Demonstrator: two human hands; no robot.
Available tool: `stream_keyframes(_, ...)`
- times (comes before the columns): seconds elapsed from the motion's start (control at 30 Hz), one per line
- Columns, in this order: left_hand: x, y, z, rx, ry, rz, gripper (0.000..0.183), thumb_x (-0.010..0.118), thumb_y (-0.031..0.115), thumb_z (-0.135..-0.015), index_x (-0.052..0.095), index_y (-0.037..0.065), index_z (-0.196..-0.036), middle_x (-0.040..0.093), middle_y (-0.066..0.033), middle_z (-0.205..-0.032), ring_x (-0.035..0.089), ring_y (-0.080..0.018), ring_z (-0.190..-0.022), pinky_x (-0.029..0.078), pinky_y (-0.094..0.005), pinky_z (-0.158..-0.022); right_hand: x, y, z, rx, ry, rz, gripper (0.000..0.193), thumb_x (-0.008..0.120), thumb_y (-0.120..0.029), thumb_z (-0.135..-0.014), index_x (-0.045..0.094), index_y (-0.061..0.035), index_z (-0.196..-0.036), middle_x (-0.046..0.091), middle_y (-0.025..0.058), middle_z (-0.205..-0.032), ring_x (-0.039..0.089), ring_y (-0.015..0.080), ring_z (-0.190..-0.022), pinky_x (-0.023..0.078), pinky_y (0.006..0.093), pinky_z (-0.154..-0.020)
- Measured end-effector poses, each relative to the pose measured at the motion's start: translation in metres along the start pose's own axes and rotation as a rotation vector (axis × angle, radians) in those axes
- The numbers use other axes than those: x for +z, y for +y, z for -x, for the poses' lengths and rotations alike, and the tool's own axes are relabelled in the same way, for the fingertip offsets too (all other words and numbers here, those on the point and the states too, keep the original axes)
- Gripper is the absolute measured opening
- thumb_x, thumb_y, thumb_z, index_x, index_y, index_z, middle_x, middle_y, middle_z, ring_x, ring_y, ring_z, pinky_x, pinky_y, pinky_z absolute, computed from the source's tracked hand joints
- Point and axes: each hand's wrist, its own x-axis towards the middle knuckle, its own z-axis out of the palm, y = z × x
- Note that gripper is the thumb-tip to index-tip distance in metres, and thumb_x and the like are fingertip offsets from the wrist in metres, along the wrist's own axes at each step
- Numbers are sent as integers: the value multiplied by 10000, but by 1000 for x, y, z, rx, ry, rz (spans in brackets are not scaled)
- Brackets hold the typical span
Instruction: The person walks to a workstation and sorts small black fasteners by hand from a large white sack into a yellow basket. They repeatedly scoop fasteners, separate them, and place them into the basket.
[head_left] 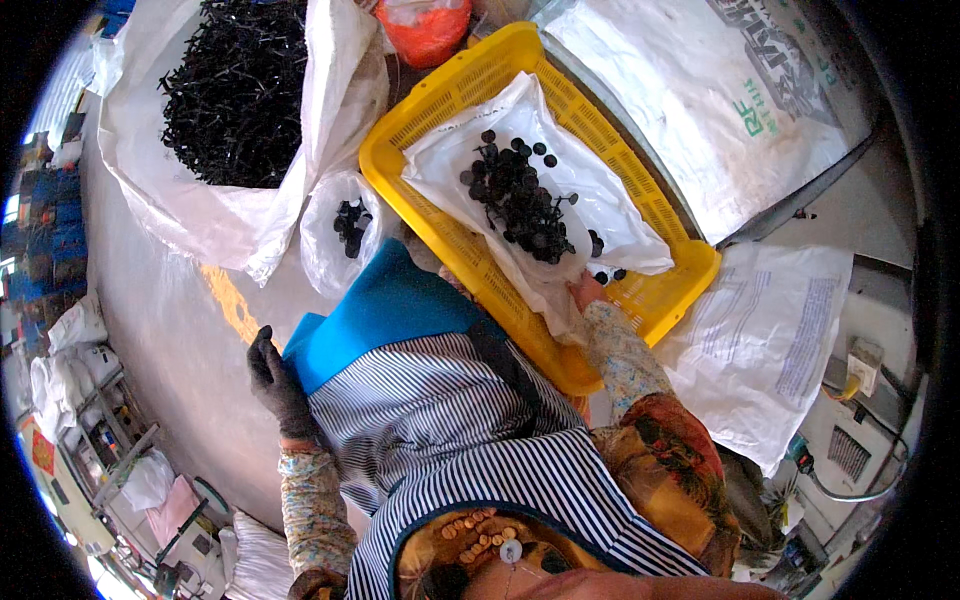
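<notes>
Three containers hold black parts: one big white sack (130,175) at far left, heaped with slender black pieces (235,95) beyond counting; one small translucent bag (316,228) just right of it, with a small cluster; and one yellow basket (692,268) right of that. White plastic (612,205) lines the basket, and on its middle lies a heap of black round-headed parts (515,205), too overlapped to count. The heap's long axis slants from far left to near right, as does the basket's; single stems point various ways. Two hands show. The right hand (590,292), fingers bent, is at the near right end of the heap, against translucent plastic; whether it grips this, I cannot tell. The gloved left hand (268,380) hangs left of the blue apron panel (380,315), fingers loosely curved, with nothing visible in it.
</notes>
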Motion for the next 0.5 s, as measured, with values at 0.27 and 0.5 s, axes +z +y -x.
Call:
stream_keyframes(0.27, 0, -6, -1, 6, -5, -11, 269, 514, 151, -985, 628, -23, -1154, 665, -111, -1130, 597, -196, -1038, 454, -323, -907, -48, 33, 23, -171, -121, 57, 548, 609, -367, -857, 483, -25, -1266, 626, 269, -1079, 602, 453, -969, 485, 510, -833)
stream_keyframes(0.5, 7, 3, -3, -38, -27, -43, 267, 513, 157, -989, 631, -25, -1145, 671, -106, -1111, 599, -191, -1005, 455, -317, -888, -11, 3, 0, 14, -36, 183, 529, 613, -381, -861, 518, 4, -1210, 643, 276, -1041, 611, 464, -961, 484, 526, -815)
